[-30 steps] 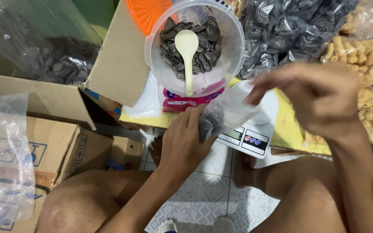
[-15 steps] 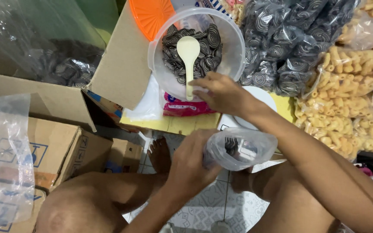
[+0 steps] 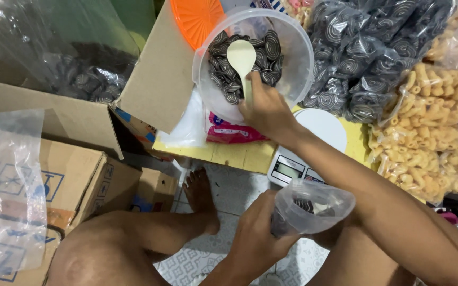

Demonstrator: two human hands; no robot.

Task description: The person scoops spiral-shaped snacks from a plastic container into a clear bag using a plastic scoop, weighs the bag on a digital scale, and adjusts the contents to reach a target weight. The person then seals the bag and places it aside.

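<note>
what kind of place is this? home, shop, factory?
Most likely a home or small shop corner used for repacking snacks by weight, worked from the tiled floor. Signs: a small digital scale, big bags of spiral snacks, and cardboard cartons.

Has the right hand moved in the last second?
Yes. The right hand went from above the scale up-left to the spoon in the clear tub.
</note>
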